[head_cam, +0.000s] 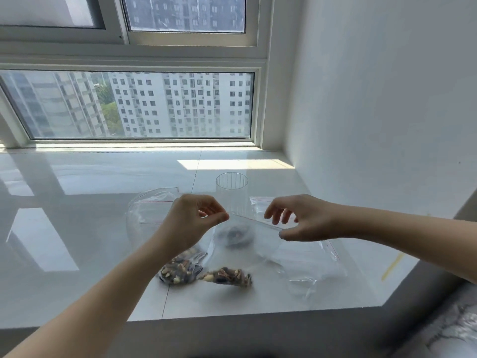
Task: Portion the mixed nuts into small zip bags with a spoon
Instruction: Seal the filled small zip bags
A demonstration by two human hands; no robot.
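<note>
Both hands hold one small zip bag (247, 244) up off the sill (77, 254), its red-lined zip strip stretched taut between them, which reads as sealing or checking the seal on a portion already spooned in: a clump of nuts (228, 276) sags in the bag's bottom, just above the sill near its front edge. The left hand (192, 220) comes in from the lower left with the forearm rising and the wrist bent; its thumb and forefinger are pinched on the left end of the strip, the other fingers curled behind. The right hand (302, 220) reaches in from the right edge, forearm nearly level; its thumb pinches the right end of the strip from below, though which finger meets it I cannot tell, while the remaining fingers fan out loosely above. A second filled bag (178, 271) lies on the sill just left of the hanging nuts, likely set aside as done. Behind the held bag stands a ribbed clear cup (232, 192), with dark nuts dimly visible through the plastic at its base. Empty bags (315, 264) lie at the right toward the wall, and a larger clear bag (144, 213) sits left. No spoon is in view.
</note>
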